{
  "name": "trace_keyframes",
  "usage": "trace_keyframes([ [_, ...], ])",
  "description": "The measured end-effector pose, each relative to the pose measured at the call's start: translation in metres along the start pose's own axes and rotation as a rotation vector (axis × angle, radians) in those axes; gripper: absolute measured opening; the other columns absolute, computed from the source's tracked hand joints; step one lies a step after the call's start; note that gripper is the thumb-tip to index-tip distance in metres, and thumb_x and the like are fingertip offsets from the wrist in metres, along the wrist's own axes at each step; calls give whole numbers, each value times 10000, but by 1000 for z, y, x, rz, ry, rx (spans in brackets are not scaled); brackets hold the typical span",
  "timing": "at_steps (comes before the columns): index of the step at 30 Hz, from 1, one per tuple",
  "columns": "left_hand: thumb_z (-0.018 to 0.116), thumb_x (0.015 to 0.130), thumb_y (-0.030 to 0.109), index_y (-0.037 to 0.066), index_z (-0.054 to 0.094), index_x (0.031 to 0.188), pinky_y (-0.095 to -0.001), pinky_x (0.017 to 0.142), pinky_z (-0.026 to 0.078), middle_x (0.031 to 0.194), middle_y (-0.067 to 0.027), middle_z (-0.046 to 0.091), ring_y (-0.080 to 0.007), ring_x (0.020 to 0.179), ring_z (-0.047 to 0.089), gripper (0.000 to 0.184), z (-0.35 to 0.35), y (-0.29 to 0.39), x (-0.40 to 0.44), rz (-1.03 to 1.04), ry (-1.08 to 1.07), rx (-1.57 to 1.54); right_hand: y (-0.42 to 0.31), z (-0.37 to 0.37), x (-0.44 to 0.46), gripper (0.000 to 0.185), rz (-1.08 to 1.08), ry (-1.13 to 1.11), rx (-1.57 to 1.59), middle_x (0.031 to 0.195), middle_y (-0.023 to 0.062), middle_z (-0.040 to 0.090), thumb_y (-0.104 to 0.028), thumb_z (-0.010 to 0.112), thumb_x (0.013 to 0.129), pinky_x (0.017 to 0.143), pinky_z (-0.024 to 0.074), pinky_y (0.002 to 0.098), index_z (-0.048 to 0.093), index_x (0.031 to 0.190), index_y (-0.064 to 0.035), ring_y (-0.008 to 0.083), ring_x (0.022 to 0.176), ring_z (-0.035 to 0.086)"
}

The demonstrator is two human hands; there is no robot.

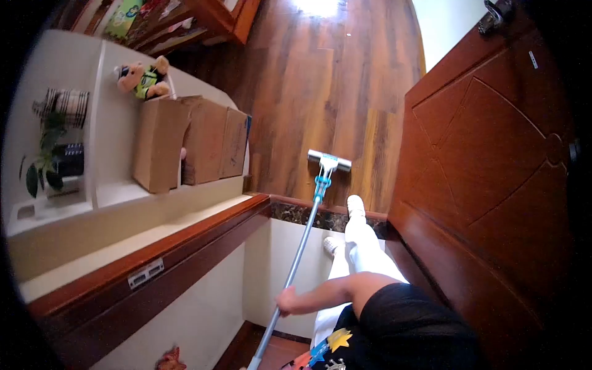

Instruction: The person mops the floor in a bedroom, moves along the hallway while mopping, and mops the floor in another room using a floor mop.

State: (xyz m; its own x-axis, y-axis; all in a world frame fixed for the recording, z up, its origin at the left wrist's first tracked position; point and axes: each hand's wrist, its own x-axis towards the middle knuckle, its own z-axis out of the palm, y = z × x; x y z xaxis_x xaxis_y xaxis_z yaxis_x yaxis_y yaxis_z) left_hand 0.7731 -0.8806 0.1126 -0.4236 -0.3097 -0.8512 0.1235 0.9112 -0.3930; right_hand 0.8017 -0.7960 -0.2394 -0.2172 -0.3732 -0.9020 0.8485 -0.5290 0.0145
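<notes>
A long grey mop pole (pixel 300 250) slants from the bottom edge up to a white and blue mop head (pixel 330 161), which rests on the wooden floor beyond the doorsill. My right hand (pixel 287 302) is wrapped round the lower part of the pole, its arm reaching in from a black sleeve on the right. The pole's near end leaves the frame at the bottom, and my left hand does not show.
A brown door (pixel 487 166) stands open on the right. A dark stone sill (pixel 293 213) crosses the doorway, near my feet in white shoes. Cardboard boxes (pixel 206 142), a teddy bear (pixel 146 78) and a plant (pixel 46 160) sit on white shelving at left.
</notes>
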Motion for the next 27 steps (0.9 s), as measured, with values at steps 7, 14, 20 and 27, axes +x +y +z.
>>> trace_keyframes([
  [7,560,692,135,-9,525,893,-504,727,457,848,-289,590,-447,834,571,249,-26,202,128,385,145,46,-207,-231,-8,408,-547,509,-73,736,192,536,-139,550,755,449,522,406,294,1015,44,305,569,609],
  [14,603,694,133,-57,521,924,-443,743,478,861,-287,592,-401,830,598,309,-88,511,130,943,192,-108,-399,-470,-95,441,-475,1167,-110,1049,174,602,-352,584,768,800,479,389,527,1076,-41,293,964,595],
  [20,616,734,180,-95,465,885,-475,739,457,835,-318,574,-449,825,574,348,-57,543,106,867,141,-123,-398,-518,-119,321,-331,1149,-372,1027,152,626,-298,562,794,804,483,384,620,997,-56,274,958,608],
  [27,573,739,168,-9,479,953,-505,710,447,834,-278,584,-448,801,571,293,34,285,166,712,112,-35,-209,-336,-7,375,-287,933,-213,1056,196,578,-222,505,797,846,446,440,438,1126,-55,336,1000,570],
])
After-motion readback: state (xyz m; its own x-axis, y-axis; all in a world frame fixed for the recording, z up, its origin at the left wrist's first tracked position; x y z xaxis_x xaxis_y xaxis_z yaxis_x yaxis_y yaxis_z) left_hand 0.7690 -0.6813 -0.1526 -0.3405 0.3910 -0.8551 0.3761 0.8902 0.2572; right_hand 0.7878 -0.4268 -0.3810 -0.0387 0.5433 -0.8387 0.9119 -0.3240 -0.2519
